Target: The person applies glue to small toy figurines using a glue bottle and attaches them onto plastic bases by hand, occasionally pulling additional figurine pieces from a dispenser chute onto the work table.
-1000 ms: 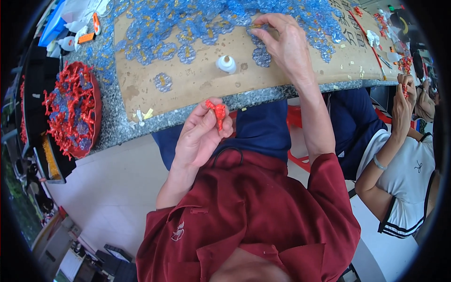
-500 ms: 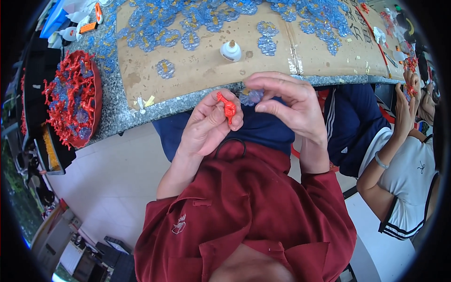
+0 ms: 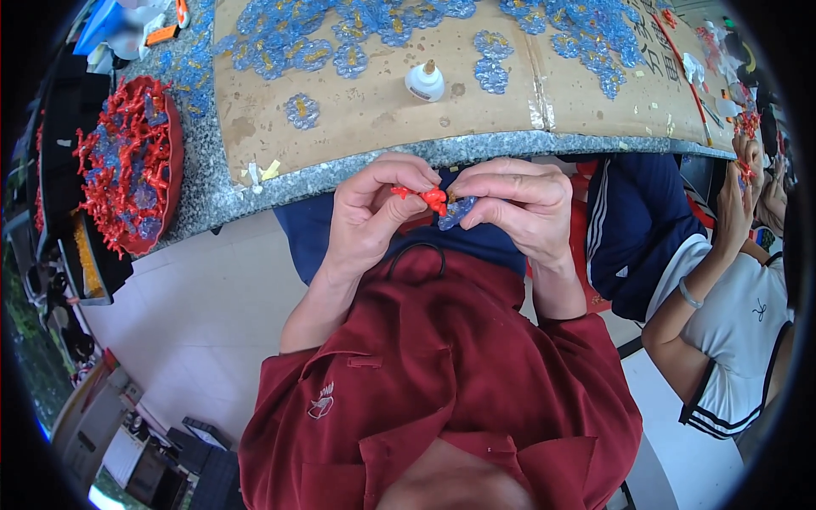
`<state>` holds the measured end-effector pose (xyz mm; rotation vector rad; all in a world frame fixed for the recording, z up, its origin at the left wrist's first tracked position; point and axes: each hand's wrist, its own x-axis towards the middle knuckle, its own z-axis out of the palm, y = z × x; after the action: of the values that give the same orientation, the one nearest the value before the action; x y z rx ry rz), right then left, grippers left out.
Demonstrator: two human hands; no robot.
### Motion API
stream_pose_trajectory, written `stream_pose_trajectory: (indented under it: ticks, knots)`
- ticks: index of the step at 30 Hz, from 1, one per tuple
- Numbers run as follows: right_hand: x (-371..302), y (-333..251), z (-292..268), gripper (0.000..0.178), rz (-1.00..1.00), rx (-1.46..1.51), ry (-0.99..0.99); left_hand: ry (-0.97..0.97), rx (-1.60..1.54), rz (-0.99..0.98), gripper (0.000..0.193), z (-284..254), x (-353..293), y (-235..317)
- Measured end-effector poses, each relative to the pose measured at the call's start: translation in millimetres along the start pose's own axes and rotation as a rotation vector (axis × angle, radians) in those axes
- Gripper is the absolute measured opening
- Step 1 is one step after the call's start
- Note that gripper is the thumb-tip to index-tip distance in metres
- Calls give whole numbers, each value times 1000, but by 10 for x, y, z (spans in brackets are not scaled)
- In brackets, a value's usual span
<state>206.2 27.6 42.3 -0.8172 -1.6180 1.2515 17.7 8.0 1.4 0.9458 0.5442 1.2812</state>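
Note:
A small red plastic figure (image 3: 433,199) is pinched between the thumb and fingers of my left hand (image 3: 365,208). My right hand (image 3: 527,204) grips a translucent blue flower-shaped plastic piece (image 3: 456,214) by its edge. The two parts meet in front of my lap, the figure's end against the flower piece; my fingers partly hide the contact. Beyond my hands, a white squeeze bottle (image 3: 425,82) with a brown tip stands on the cardboard (image 3: 365,127). One loose blue flower piece (image 3: 302,110) lies to its left.
Many blue flower pieces (image 3: 289,34) cover the cardboard's far side. At left, a red bowl (image 3: 177,161) brims with red figures and some blue pieces. The granite table edge (image 3: 323,174) runs just past my hands. A co-worker's hands (image 3: 738,191) hold something red at right.
My right hand has brought the blue flower piece left, against the red figure. My left hand has turned the figure from upright to nearly sideways.

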Motion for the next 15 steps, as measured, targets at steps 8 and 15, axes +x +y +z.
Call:
stream_pose_trajectory:
  ticks: [8,15]
  knots:
    - [-13,-71,-1,22,50,-7,-20,8,37,-82,16,3,-21,40]
    - [-22,-132,30,21,-44,-174,5,11,103,-75,18,40,-14,74]
